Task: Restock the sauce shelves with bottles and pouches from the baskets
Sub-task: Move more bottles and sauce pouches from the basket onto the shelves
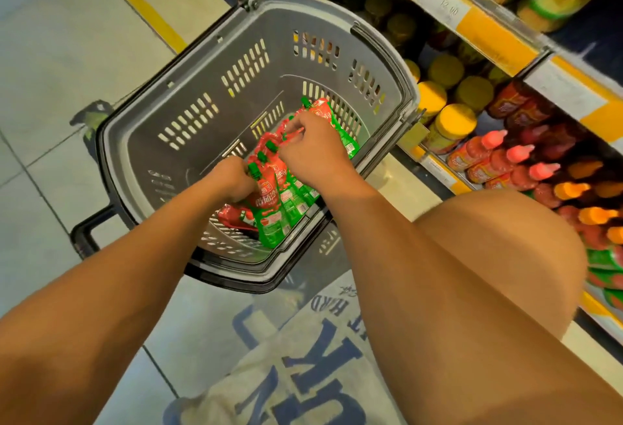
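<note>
Red-green spouted sauce pouches [273, 219] piled in near right corner of grey basket [188, 101], green caps up. Left hand [232, 177] clenched round bunch of pouches at their tops. Right hand [312, 148] pinching top of another pouch just beyond, fingers curled. Basket standing on tiled floor [50, 53] beside shelves [499, 37]. On shelves: yellow-lidded jars [451, 124], red sauce bottles [482, 151] with pink caps, more pouches low at right edge.

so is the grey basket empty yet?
Not empty. The basket holds several red-and-green pouches near its right wall; left hand and right hand both grip some.
</note>
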Motion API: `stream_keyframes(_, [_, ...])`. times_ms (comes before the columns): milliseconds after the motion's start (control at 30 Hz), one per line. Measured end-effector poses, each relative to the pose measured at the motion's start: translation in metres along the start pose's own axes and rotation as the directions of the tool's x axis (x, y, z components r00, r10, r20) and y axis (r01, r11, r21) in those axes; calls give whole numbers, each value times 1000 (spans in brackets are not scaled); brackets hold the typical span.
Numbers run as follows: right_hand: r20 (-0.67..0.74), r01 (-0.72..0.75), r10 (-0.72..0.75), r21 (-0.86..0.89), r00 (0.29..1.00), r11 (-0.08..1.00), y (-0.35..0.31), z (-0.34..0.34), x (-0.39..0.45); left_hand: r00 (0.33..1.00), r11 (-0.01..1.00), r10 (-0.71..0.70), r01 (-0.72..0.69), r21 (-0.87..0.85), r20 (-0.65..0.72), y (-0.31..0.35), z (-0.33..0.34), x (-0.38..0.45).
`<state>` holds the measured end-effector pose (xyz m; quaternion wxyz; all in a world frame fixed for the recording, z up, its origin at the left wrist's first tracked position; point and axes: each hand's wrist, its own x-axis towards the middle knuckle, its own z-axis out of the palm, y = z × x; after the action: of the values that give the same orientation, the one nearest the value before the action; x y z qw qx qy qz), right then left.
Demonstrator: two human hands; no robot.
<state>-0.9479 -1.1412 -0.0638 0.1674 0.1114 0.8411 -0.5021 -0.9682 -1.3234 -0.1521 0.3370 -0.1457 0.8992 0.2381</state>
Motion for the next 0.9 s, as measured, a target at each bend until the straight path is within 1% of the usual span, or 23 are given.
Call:
stream_keyframes(33, [21, -10, 10, -23, 1000, 1000, 1, -1, -1, 1000, 998, -3, 2, -57, -24, 0, -2, -5])
stream_keyframes(100, [69, 1, 6, -104, 998, 995, 2, -2, -4, 998, 962, -34, 16, -273, -61, 3, -7, -19])
stream_keyframes(133, [91, 23, -9, -160, 996, 987, 3, -1, -5, 996, 925, -49, 17, -380, -75, 6, -11, -28])
stream_keyframes(200, [126, 58, -27, -252, 992, 966, 3, 1, -8, 995, 843, -52, -3, -538, -87, 15, -20, -43])
stream_keyframes(300, [187, 93, -35, -307, 982, 947, 4, 5, -10, 997, 669, 11, -68, -740, -81, 35, -39, -66])
stream_keyframes(367, [162, 124, -75, -322, 984, 939, 5, 7, -10, 993, 517, 72, -113, -849, -89, 49, -53, -77])
stream_keyframes(433, [76, 134, -116, -319, 990, 938, 6, 7, -9, 988, 372, 132, -128, -919, -84, 61, -63, -87])
stream_keyframes(467, [32, 129, -125, -319, 992, 939, 6, 6, -8, 984, 327, 153, -134, -935, -87, 66, -66, -90])
stream_keyframes(500, [-5, 116, -124, -318, 992, 941, 6, 4, -7, 980, 297, 176, -145, -944, -95, 70, -66, -93])
stream_keyframes(567, [-56, 94, -115, -289, 992, 953, 7, 1, -7, 967, 272, 223, -184, -944, -124, 75, -66, -94])
stream_keyframes(633, [-89, 74, -95, -208, 991, 975, 7, -1, -7, 951, 213, 279, -197, -957, -133, 72, -65, -89])
stream_keyframes(667, [-104, 58, -75, -160, 992, 985, 6, -1, -7, 952, 185, 277, -185, -965, -130, 68, -65, -83])
stream_keyframes(700, [-114, 41, -53, -111, 992, 993, 5, -2, -7, 963, 186, 239, -173, -967, -126, 64, -63, -76])
stream_keyframes(733, [-124, 26, -34, -63, 992, 998, 5, -2, -7, 977, 224, 171, -162, -961, -124, 58, -58, -64])
stream_keyframes(767, [-133, 20, -23, -25, 991, 999, 4, -3, -6, 989, 286, 90, -136, -949, -114, 53, -49, -53])
stream_keyframes(833, [-153, 11, -7, 24, 988, 1000, 4, -4, -5, 999, 443, -36, -16, -896, -36, 43, -22, -31])
stream_keyframes(867, [-159, 5, 3, 47, 987, 999, 3, -4, -5, 997, 549, -67, 60, -834, 28, 38, -6, -20])
stream_keyframes(900, [-161, 0, 12, 70, 987, 998, 3, -4, -5, 992, 673, -81, 127, -729, 98, 34, 10, -10])
